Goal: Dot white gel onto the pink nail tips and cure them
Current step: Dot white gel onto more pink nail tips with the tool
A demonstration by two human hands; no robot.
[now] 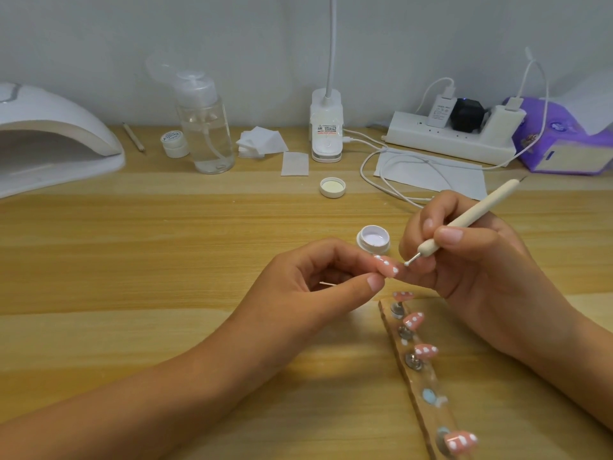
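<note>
1. A plain pale grey wall (99,28) spans 10 to 2 o'clock.
2. A light wood-grain worktop (166,244) fills everything below it.
3. A white clip lamp (326,127) stands at 12 o'clock against the wall, its neck rising out of view.

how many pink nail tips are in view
5. One held tip is pinched in the left hand; four sit along the wooden strip: far end, next two, near end. None seems hidden.
</note>
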